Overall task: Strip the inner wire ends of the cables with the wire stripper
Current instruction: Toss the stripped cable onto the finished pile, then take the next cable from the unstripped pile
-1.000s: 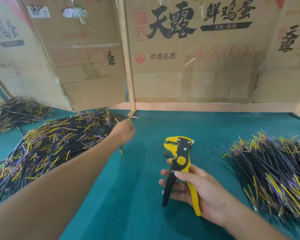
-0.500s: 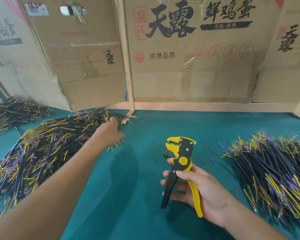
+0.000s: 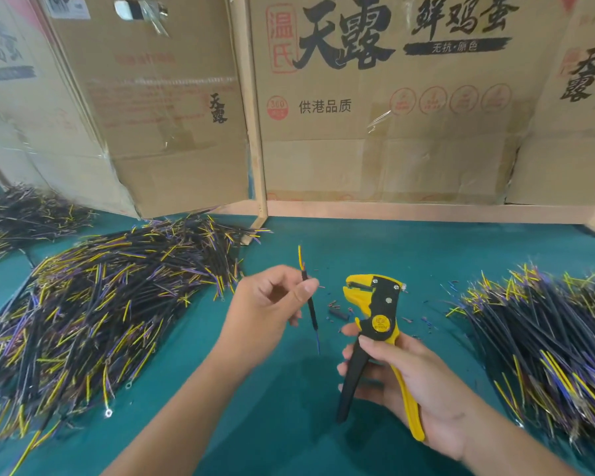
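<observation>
Just one cable (image 3: 310,305), one stripper (image 3: 375,324)

Teal table (image 3: 289,441): cable piles left (image 3: 110,304), right (image 3: 547,345); insulation scraps (image 3: 337,312).

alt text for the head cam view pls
A left hand pinches one black cable upright beside a yellow-and-black wire stripper gripped in the right hand, above a teal table. Cable piles lie on both sides.
</observation>
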Demonstrator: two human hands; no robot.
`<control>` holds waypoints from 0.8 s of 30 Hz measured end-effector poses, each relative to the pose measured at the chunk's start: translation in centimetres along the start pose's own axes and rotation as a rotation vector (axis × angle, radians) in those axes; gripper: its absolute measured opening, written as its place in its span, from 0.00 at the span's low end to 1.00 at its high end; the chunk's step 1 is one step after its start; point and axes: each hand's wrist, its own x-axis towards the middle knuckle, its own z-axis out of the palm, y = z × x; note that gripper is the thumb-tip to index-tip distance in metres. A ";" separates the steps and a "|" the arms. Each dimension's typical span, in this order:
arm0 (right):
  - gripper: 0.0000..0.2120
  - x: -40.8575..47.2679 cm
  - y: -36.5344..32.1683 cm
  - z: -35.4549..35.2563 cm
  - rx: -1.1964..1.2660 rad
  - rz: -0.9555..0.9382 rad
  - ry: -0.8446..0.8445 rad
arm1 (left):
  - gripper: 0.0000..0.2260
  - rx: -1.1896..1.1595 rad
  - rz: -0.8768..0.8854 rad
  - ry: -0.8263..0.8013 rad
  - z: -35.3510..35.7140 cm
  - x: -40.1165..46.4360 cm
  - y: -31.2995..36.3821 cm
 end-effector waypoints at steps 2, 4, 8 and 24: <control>0.13 0.0 0.1 0.1 0.015 0.004 -0.006 | 0.15 0.072 0.035 0.032 0.1 -0.2 0.1; 0.14 0.1 0.2 0.2 0.042 0.010 -0.015 | 0.16 0.076 0.036 0.045 0.2 -0.4 0.1; 0.12 0.0 0.1 0.7 0.072 0.012 -0.029 | 0.19 -0.003 0.052 0.057 0.3 -0.6 0.2; 0.12 -0.3 -0.3 0.9 0.027 0.021 -0.041 | 0.08 -0.120 -0.039 0.072 0.4 -0.8 0.5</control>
